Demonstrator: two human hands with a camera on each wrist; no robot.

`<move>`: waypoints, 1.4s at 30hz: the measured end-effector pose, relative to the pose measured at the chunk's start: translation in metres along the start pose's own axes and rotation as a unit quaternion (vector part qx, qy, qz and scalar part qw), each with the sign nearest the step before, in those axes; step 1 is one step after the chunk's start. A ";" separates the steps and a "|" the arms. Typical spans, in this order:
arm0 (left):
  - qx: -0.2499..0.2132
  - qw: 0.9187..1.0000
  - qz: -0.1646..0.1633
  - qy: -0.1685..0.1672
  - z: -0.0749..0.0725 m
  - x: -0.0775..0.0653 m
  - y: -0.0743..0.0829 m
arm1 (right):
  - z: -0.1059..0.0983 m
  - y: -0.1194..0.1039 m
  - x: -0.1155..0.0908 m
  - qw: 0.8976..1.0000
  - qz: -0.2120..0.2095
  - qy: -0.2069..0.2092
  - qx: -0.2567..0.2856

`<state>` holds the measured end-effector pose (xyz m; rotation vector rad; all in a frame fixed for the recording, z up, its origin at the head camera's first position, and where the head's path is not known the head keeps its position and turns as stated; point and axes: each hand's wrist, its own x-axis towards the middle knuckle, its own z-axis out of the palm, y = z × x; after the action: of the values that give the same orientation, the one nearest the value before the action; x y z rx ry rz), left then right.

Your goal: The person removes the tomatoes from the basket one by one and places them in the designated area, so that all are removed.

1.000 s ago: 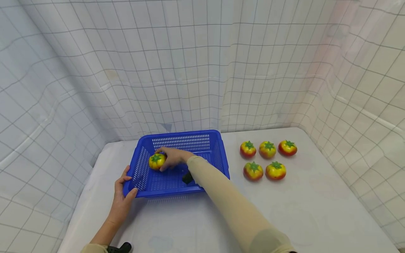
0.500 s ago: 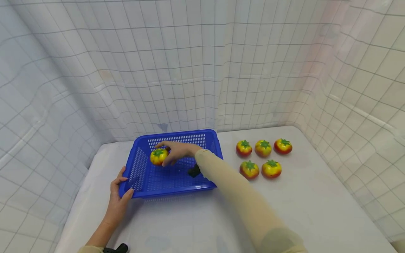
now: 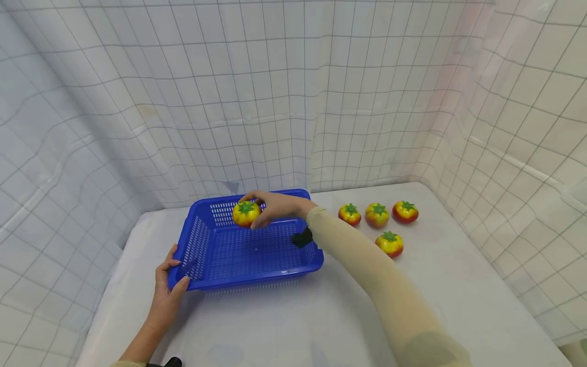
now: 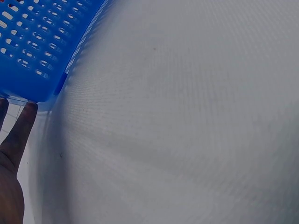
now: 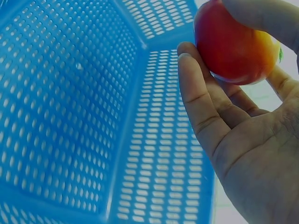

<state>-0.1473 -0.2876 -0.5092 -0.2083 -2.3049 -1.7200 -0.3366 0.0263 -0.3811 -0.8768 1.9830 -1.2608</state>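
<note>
My right hand (image 3: 281, 205) grips a red-and-yellow tomato (image 3: 246, 214) with a green leafy top and holds it above the back part of a blue perforated basket (image 3: 247, 279). In the right wrist view, thumb and fingers of the right hand (image 5: 261, 154) close around the tomato (image 5: 238, 51), its red underside showing. My left hand (image 3: 164, 300) holds the basket's front left corner, thumb at the front rim and fingers along the left side. Only part of the left hand (image 4: 11, 172) shows in the left wrist view, touching the basket corner (image 4: 35, 88).
Several more tomatoes (image 3: 377, 215) lie on the white table (image 3: 458, 285) right of the basket; my right sleeve (image 3: 367, 265) covers part of that area. Grid-patterned white sheets (image 3: 257, 102) hang at the back and both sides.
My right hand has lifted the tomato from inside the basket, upward and to the right. The left hand stays on the basket corner. My sleeve now hides one tomato on the table.
</note>
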 end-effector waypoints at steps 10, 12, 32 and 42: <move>-0.005 1.000 0.001 0.001 0.000 -0.002 0.000 | -0.034 0.004 -0.047 0.997 0.005 0.041 -0.065; -0.008 1.000 0.007 0.003 -0.001 -0.002 0.000 | -0.039 0.006 -0.055 0.997 0.006 0.043 -0.061; -0.001 1.000 0.003 -0.006 0.001 -0.001 0.001 | -0.075 0.029 -0.123 0.994 0.030 0.100 -0.043; -0.024 1.000 0.004 -0.010 0.000 -0.001 0.000 | -0.087 0.038 -0.158 0.989 0.057 0.131 -0.042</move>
<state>-0.1465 -0.2872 -0.5095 -0.2439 -2.2754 -1.7779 -0.3199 0.2090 -0.3624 -0.6513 2.2710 -1.2882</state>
